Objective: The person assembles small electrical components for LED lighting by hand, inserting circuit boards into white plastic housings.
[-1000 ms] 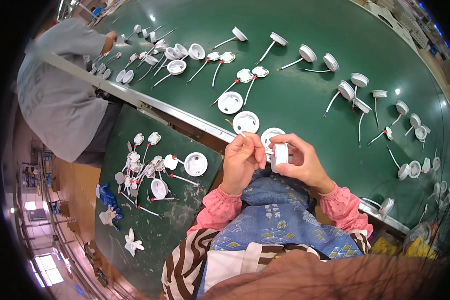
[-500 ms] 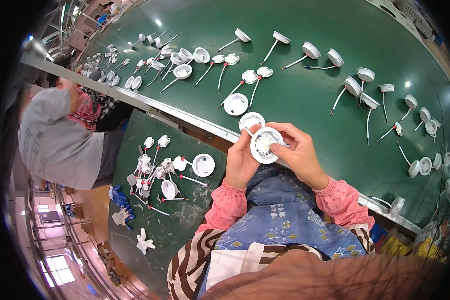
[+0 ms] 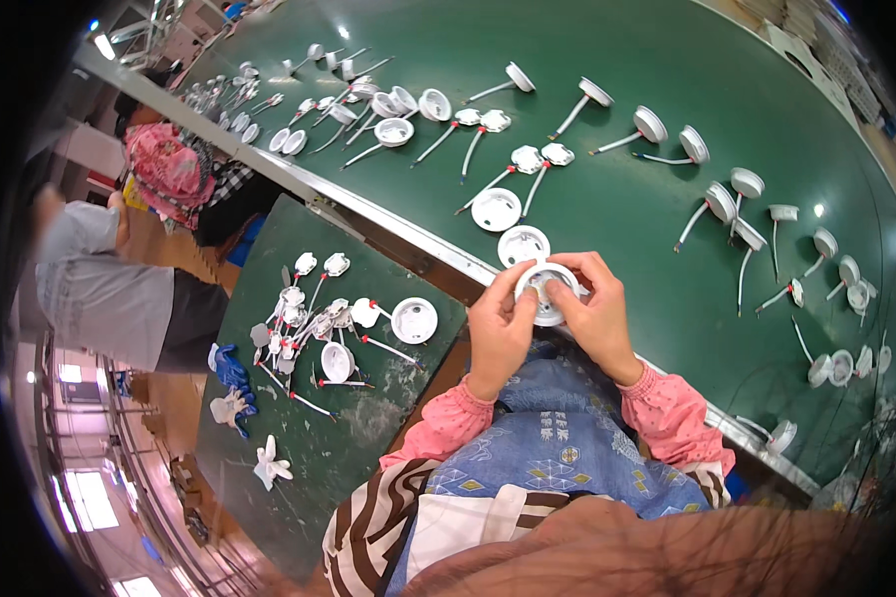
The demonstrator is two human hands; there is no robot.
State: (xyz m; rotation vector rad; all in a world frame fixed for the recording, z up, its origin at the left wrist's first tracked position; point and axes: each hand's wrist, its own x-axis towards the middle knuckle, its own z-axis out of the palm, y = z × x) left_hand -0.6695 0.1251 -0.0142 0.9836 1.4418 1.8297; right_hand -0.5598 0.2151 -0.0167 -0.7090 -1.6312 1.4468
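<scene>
Both of my hands hold one white round lamp housing [image 3: 548, 314] just above the front edge of the green table, its hollow side facing up. My left hand [image 3: 500, 336] grips its left side, and my right hand [image 3: 599, 323] grips its right side. Both thumbs press down inside the rim, hiding part of the interior. Just beyond my fingers lies another white housing [image 3: 524, 245] with an open hollow. A third housing [image 3: 496, 209] rests behind that one. White LED driver modules [image 3: 526, 158] with red-sleeved white cables lie farther back.
Wired housings [image 3: 650, 124] stand scattered across the long green table [image 3: 607, 209]. To my left, a lower green table [image 3: 368, 423] bears a pile of modules [image 3: 294, 308], a loose housing [image 3: 414, 320] and white gloves [image 3: 271, 463]. A person in a grey shirt [image 3: 110, 289] is beyond it.
My left thumb has come into the housing beside the right one, and the housing is now tilted differently. The view has shifted slightly. The person in grey appears farther left and lower.
</scene>
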